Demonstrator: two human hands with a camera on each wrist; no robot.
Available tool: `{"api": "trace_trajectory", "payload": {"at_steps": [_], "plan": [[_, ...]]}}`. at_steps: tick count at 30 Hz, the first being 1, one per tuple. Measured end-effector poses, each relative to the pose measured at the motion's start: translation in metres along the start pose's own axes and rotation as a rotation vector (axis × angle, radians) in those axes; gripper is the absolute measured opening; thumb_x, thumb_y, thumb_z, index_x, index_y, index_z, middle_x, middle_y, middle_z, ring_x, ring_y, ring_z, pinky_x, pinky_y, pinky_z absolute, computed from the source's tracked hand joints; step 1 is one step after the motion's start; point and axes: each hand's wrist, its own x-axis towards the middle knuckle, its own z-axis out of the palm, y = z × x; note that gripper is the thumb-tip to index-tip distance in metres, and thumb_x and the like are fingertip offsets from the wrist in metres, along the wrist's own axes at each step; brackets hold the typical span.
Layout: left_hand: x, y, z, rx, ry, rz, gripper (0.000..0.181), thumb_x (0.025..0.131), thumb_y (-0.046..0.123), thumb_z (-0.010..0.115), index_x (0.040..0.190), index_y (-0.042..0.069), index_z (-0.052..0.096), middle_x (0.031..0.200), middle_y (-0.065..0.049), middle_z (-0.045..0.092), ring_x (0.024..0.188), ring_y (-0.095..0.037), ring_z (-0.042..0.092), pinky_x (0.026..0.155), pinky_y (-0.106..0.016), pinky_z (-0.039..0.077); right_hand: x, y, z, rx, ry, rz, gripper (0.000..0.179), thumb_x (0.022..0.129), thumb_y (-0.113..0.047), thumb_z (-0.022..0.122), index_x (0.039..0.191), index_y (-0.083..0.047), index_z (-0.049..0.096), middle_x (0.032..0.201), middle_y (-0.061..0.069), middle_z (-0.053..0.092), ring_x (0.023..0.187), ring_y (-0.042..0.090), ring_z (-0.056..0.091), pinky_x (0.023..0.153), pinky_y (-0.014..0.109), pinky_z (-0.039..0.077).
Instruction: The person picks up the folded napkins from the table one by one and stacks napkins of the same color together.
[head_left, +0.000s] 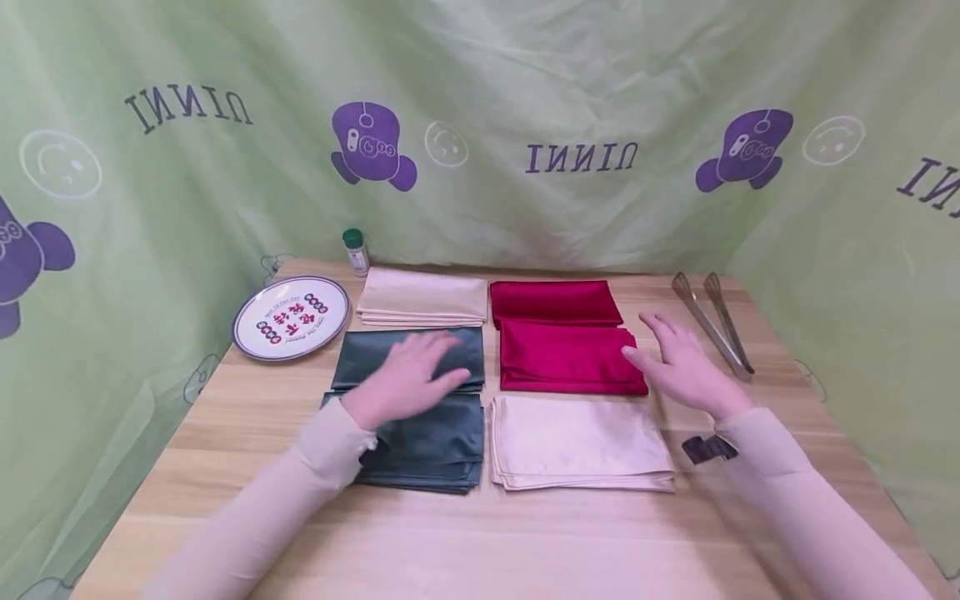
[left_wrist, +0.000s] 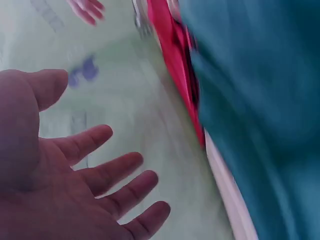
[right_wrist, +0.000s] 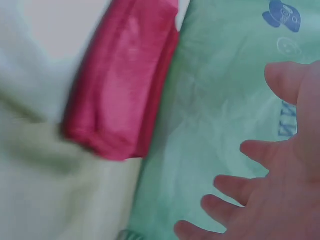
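A green fabric backdrop printed with purple figures and lettering surrounds a pale wooden table. Six folded satin cloths lie flat in two columns. The left column, near to far, has a dark green cloth, another dark green cloth and a pale cloth. The right has a pale pink cloth, a bright red cloth and a deeper red cloth. They look smooth and glossy, with layered folds along their near edges.

The left hand is spread above the green cloths; the right hand is spread beside the bright red one. Neither grips anything. The work in hand seems to be handling these cloths, at a pause between touches; another touch would call for lowering the fingers to a folded edge.

A white printed plate sits far left, metal tongs lie far right, and a small green-capped bottle stands at the back.
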Motion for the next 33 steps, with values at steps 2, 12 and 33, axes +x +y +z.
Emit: {"api": "trace_trajectory", "payload": {"at_steps": [2,12,33], "plan": [[-0.003,0.015,0.012,-0.008,-0.017,0.034,0.059,0.098,0.051,0.051,0.141,0.011,0.051,0.140,-0.011,0.052,0.127,-0.032,0.045,0.102,-0.054,0.034,-0.011,0.007,0.004,0.005,-0.015,0.014,0.081,0.099,-0.052,0.047,0.154,0.000,0.020,0.155,0.030,0.020,0.138,0.056,0.015,0.106,0.069,0.017],[-0.022,0.059,0.052,-0.031,-0.118,0.061,0.050,0.097,0.046,0.055,0.130,0.010,0.059,0.120,-0.008,0.064,0.110,-0.026,0.057,0.097,-0.040,0.044,-0.062,0.022,0.032,0.033,-0.096,0.058,0.078,0.099,-0.052,0.047,0.152,0.001,0.026,0.148,0.033,0.034,0.133,0.057,0.028,0.100,0.072,0.024],[-0.035,0.078,0.080,-0.092,-0.180,-0.121,0.061,0.093,0.050,0.056,0.141,0.012,0.051,0.145,-0.016,0.047,0.117,-0.030,0.041,0.098,-0.047,0.036,-0.107,0.002,0.073,0.040,-0.009,0.115,0.076,0.095,-0.049,0.058,0.149,0.000,0.036,0.148,0.035,0.032,0.135,0.054,0.024,0.102,0.070,0.020]]}}
